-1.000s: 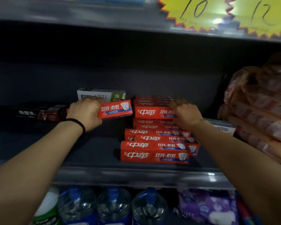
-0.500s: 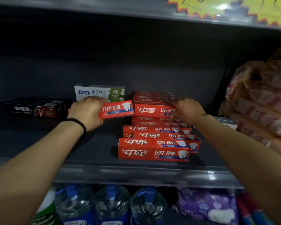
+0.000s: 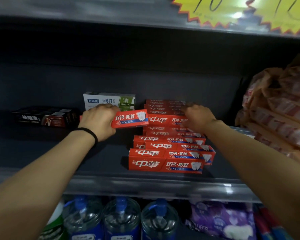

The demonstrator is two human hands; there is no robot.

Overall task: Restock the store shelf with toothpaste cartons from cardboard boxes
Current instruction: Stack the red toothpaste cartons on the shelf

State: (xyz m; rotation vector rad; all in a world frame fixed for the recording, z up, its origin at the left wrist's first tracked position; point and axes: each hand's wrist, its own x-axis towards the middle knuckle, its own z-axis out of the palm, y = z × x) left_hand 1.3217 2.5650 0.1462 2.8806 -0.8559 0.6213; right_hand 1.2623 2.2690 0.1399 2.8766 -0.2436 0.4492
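Several red toothpaste cartons [image 3: 166, 163] lie stacked in rows on the dark shelf [image 3: 154, 184], running from front to back. My left hand [image 3: 98, 122] grips one red carton [image 3: 131, 118] by its left part and holds it in the air just left of the stack. My right hand [image 3: 197, 118] rests with curled fingers on the right end of the tall rear stack [image 3: 164, 110]; whether it grips a carton there is hidden by the hand itself.
A white-and-green toothpaste carton [image 3: 109, 100] stands behind my left hand, and black cartons [image 3: 45, 117] lie further left. Pink wrapped packs [image 3: 280, 108] fill the shelf's right side. Water bottles [image 3: 121, 219] and a purple pack [image 3: 222, 220] sit on the shelf below.
Both hands stay almost where they were, the left holding its carton beside the stack. The view has shifted slightly.
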